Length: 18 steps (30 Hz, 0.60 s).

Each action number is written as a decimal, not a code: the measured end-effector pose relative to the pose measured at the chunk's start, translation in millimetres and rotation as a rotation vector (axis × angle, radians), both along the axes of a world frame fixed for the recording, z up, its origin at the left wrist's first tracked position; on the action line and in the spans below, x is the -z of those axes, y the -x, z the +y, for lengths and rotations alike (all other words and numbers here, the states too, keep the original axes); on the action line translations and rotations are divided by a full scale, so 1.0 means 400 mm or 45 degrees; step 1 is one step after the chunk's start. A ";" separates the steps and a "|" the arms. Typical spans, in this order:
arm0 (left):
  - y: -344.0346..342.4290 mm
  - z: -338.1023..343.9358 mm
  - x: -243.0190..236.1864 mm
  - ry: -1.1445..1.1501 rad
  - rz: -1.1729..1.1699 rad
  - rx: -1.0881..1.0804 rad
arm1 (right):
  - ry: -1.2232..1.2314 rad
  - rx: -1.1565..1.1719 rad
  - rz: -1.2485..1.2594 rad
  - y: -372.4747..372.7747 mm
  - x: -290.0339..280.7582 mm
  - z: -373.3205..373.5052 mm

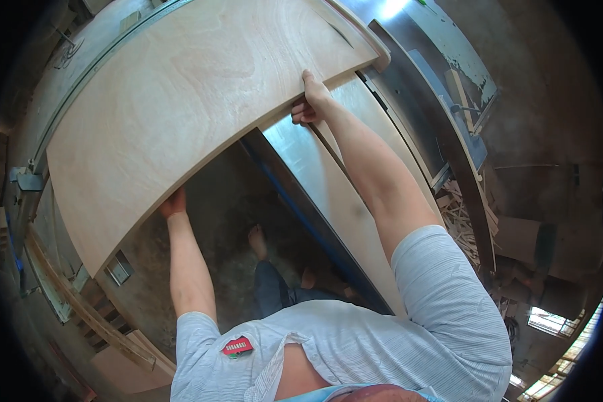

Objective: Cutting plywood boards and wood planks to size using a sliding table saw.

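A large pale plywood panel (181, 87) lies across the machine at the top of the view. My right hand (309, 100) grips its near edge toward the right end, thumb on top and fingers curled beneath. Farther left, my left hand (177, 204) holds the same edge from underneath; its fingers are partly hidden by the board. Under my right arm is a shiny metal table surface (295, 161), with a dark rail (321, 234) along its left side.
At the right stand a steel surface (417, 80) with wooden strips (459, 94) and a pile of offcuts (462, 221). A metal bracket (30, 181) sits on the frame at the left, above a long wooden beam (74, 288). My bare foot (257, 241) shows on the floor below.
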<state>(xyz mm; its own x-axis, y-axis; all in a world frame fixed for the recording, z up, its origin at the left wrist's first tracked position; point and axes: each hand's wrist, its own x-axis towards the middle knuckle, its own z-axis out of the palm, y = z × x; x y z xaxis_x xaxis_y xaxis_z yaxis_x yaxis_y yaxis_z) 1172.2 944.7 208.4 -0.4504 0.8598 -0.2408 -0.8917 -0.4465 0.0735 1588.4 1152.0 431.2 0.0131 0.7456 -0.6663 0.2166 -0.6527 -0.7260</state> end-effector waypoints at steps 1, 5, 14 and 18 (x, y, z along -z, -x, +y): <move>0.006 0.002 0.007 0.047 0.044 -0.016 | -0.033 -0.031 -0.030 -0.002 0.002 -0.004; 0.021 0.011 0.033 0.050 0.024 -0.001 | -0.083 0.009 -0.051 0.000 0.011 -0.023; 0.040 0.005 0.074 -0.058 0.104 0.050 | -0.173 0.104 -0.096 0.000 0.029 -0.041; 0.048 0.000 0.074 -0.202 0.117 0.140 | -0.211 0.187 -0.073 0.004 0.030 -0.048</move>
<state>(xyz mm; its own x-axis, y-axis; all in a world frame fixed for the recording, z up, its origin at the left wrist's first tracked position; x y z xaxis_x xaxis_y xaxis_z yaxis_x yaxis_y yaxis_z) 1152.9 944.7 178.9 -0.3656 0.9288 -0.0606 -0.9285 -0.3594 0.0930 1586.9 1132.7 419.2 0.1638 0.8320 -0.5301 0.1717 -0.5532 -0.8152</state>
